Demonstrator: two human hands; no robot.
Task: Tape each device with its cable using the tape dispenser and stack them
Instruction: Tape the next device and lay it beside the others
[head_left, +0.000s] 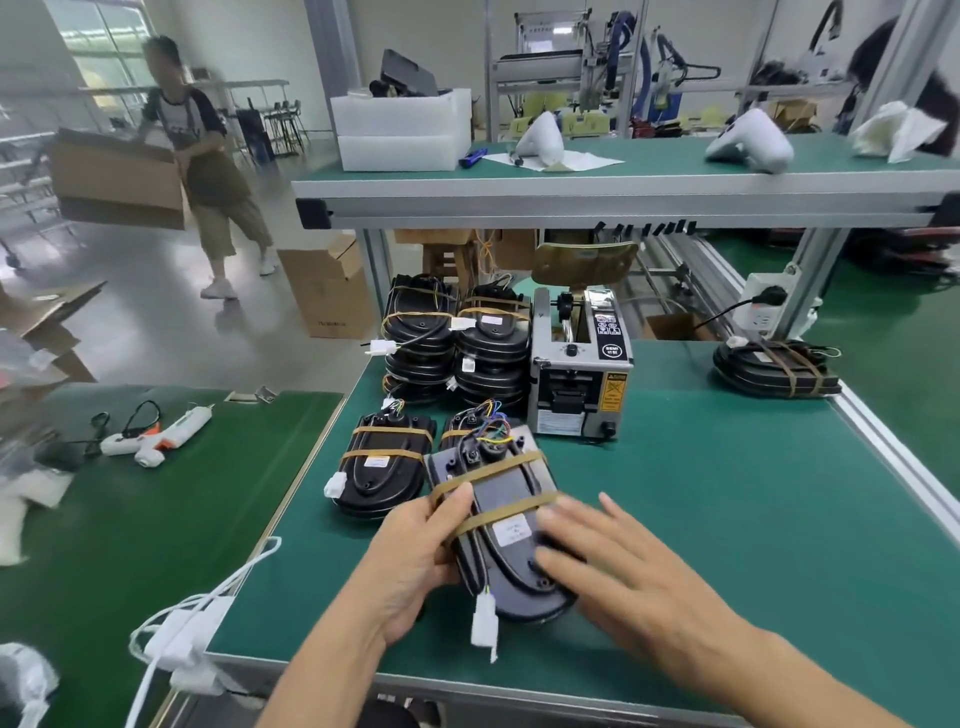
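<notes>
**Desk:** Nearest items, please.

**Me:** Item one: my left hand (415, 561), grip wrapped around the left edge of a dark device (511, 540), thumb on top near a tape band. Item two: my right hand (618, 566), fingers straight and released, lying flat on the device's right side. The device is held tilted just above the green bench (727, 519), with two tan tape bands across it and a white connector (484, 621) dangling at its near end.

**Desk:** Beyond that?

**Me:** Item three: two taped devices (384, 462) lying flat just behind, the right one mostly hidden. Item four: two stacks of taped devices (457, 348) further back. Item five: the tape dispenser (579, 369), just right of the stacks. Item six: one taped device (776, 369) apart at the bench's far right edge.

**Desk:** Off the bench?

**Me:** A glue gun (166, 436) on the left bench; a person carrying a cardboard box (117, 184) far left.
</notes>
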